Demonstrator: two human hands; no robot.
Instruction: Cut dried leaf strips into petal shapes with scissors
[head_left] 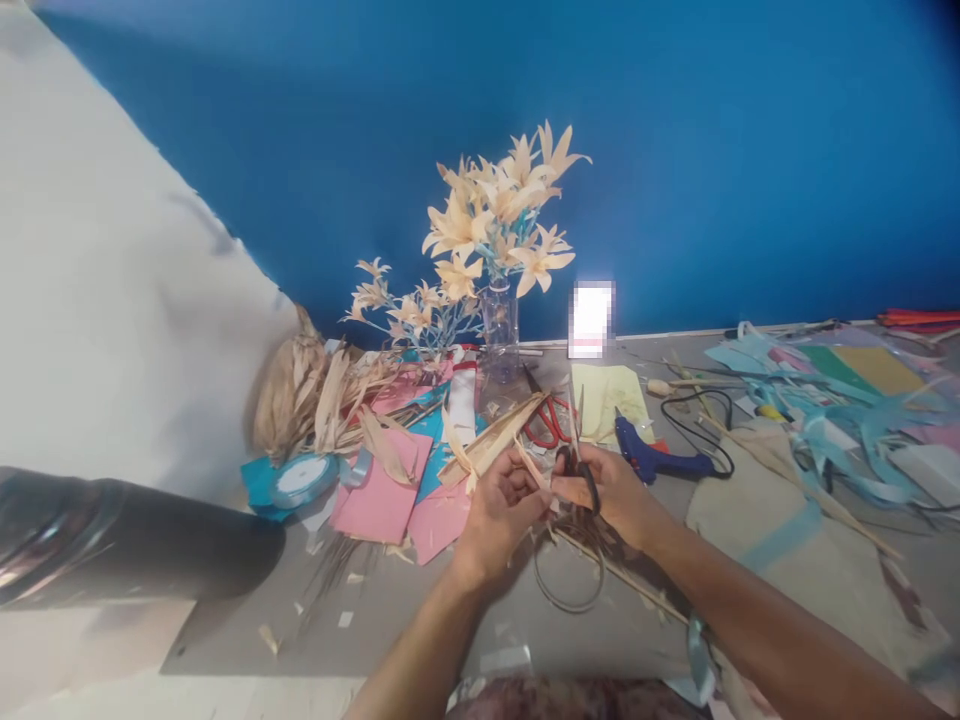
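Observation:
My left hand (pixel 495 515) pinches a narrow pale strip of dried corn husk (pixel 531 462) between thumb and fingers. In my right hand (pixel 621 495) is a pair of black-handled scissors (pixel 589 482), blades pointing up and away from me, close beside the strip. The two hands almost meet above the grey table (pixel 390 625). Just beyond them lie red-handled scissors (pixel 553 425) and a longer folded piece of husk (pixel 491 440). Below the hands, a wire ring (pixel 570 606) and thin brown stems rest on the table.
A clear vase (pixel 501 325) of husk flowers (pixel 510 195) stands at the back. To the right are a blue glue gun (pixel 660 460) with its cord and tangled light-blue ribbon (pixel 847 450). Leftward lie pink sheets (pixel 379 510), a ribbon spool (pixel 304 484) and a husk pile (pixel 289 395).

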